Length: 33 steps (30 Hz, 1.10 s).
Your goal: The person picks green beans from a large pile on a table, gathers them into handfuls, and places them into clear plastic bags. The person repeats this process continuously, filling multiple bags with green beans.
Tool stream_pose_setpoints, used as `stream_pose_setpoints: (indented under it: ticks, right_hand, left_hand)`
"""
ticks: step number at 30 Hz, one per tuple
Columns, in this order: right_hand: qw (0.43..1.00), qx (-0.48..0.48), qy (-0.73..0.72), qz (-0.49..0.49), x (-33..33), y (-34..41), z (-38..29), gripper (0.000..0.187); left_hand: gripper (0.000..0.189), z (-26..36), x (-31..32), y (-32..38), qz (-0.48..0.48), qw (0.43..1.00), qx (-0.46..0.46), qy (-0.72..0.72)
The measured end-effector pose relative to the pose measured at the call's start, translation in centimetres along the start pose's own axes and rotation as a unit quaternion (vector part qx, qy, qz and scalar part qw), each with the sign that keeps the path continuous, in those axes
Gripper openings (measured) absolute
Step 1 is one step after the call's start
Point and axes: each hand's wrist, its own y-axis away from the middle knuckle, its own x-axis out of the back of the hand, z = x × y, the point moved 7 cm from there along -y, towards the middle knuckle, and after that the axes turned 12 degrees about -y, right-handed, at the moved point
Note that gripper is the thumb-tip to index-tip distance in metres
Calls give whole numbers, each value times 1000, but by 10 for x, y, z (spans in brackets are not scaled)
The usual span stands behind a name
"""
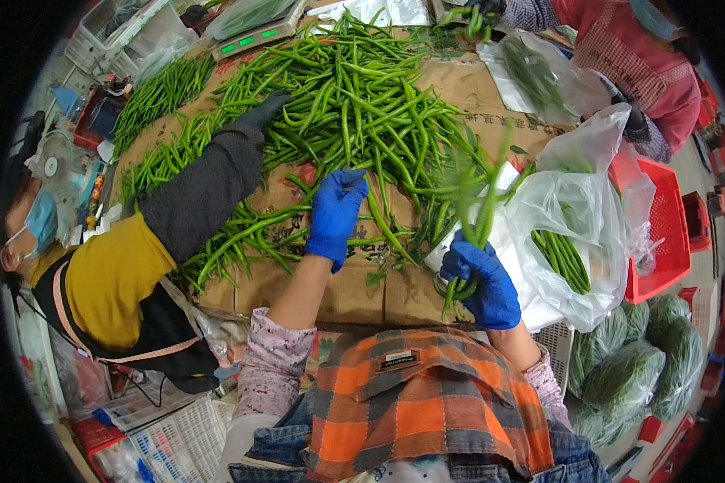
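Observation:
A big heap of long green chili peppers covers the cardboard-topped table. My right hand, in a blue glove, is closed around a small bunch of green peppers at the front right of the heap; their upper ends are blurred. My left hand, also blue-gloved, is over the cardboard at the heap's near edge, its fingers bent beside some peppers; whether it pinches one I cannot tell. Right of my right hand lies a clear plastic bag with peppers inside, on white sheets.
A co-worker's dark sleeve reaches over the heap from the left. Another co-worker is at the upper right beside a bag of greens. A digital scale stands at the back, a red crate at right, filled bags below it.

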Motion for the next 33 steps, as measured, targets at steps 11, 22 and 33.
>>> stream_pose_setpoints:
  ticks: [11,22,33]
  right_hand:
    - [999,-11,20,31,10,-14,-1,20]
    - [990,-49,117,59,12,-27,-1,22]
    - [995,-56,85,-21,-12,-33,17,39]
  left_hand:
    - [50,-1,5,-87,161,942,-35,-291]
    - [24,-24,32,-33,0,989,150,-21]
    - [26,6,-29,106,-225,934,124,249]
